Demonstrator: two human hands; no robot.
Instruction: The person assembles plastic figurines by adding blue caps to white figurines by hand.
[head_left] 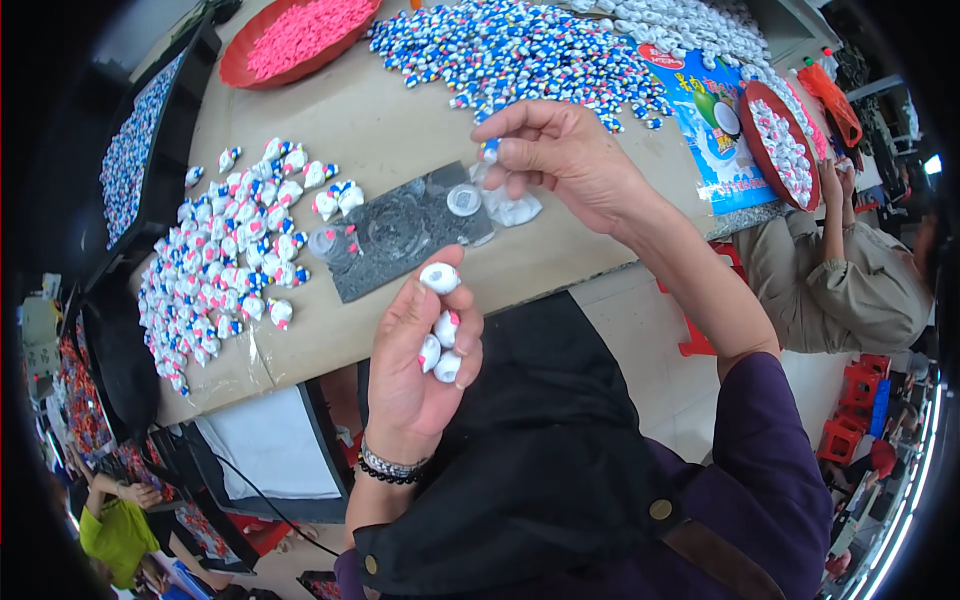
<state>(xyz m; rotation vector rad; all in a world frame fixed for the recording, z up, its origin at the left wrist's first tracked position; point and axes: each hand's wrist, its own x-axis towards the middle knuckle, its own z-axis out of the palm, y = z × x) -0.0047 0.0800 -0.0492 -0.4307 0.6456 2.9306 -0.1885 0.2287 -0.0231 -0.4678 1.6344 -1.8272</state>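
Observation:
My left hand (405, 375), palm up with fingers curled, holds several small white figurine pieces; one round white piece (439, 278) sits at the fingertips, and others with pink spots (446, 325) rest in the palm. My right hand (565, 165) pinches a small blue-and-white piece (489, 150) between thumb and fingers, above a crumpled clear plastic bag (514, 210). Between the hands lies a dark stone slab (385, 215). On it are a small round clear-and-white cap (463, 200), a little clear cup (322, 243) and a few pink bits (350, 231).
Left on the table (330, 120) spreads a pile of joined white, blue and pink figurines (225, 255). Blue-and-white pieces (510, 60) heap at the back, beside a red tray of pink pieces (310, 38). A black bin (140, 150) stands left; another red tray (780, 150) and a seated person (850, 270) are right.

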